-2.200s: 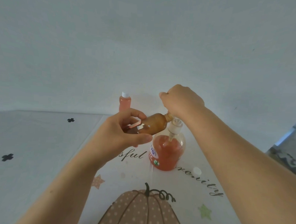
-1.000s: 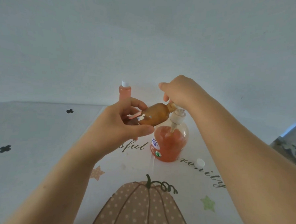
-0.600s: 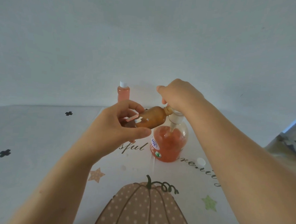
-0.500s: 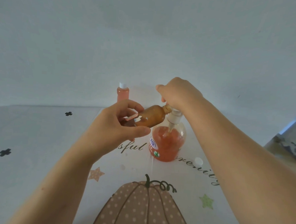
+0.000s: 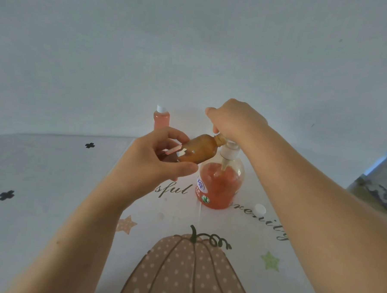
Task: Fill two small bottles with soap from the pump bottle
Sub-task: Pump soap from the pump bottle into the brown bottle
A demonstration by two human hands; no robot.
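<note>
The pump bottle (image 5: 219,185) stands on the tabletop (image 5: 40,183), the right hand (image 5: 234,119) curled over its pump head. At its upper left the left hand (image 5: 151,164) holds a small bottle (image 5: 201,152) tilted. A capped bottle (image 5: 161,120) stands behind it to the left, and a loose cap (image 5: 260,209) lies near its right.

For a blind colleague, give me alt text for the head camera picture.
A left hand holds a small brown bottle tilted, its neck at the head of a pump bottle of orange soap that the right hand presses. A capped bottle of soap stands behind; a loose white cap lies on the pumpkin-print cloth.
</note>
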